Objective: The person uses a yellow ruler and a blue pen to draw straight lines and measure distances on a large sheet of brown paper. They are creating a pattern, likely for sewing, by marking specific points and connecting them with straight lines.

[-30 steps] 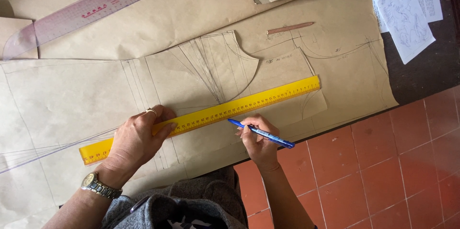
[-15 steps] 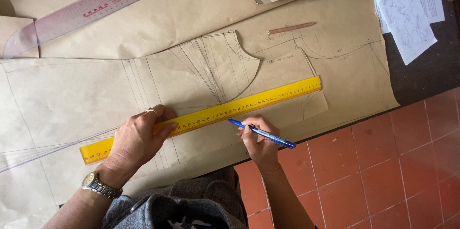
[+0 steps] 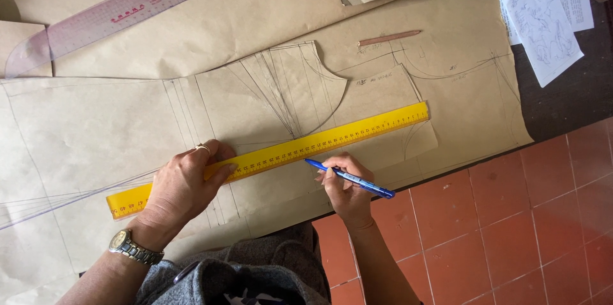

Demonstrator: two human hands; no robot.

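A long yellow ruler [image 3: 332, 141] lies slanted across sheets of brown pattern paper [image 3: 115, 126] marked with pencil lines and curves. My left hand [image 3: 185, 183] presses flat on the ruler's left part; a ring is on one finger and a metal watch on the wrist. My right hand [image 3: 345, 187] grips a blue pen [image 3: 350, 178], its tip at the ruler's lower edge near the middle.
A clear pink curved ruler [image 3: 128, 8] lies at the top left. A brown pencil [image 3: 389, 38] rests on the paper above the yellow ruler. White printed sheets [image 3: 543, 17] sit at the top right on a dark table. Red floor tiles [image 3: 511, 228] fill the lower right.
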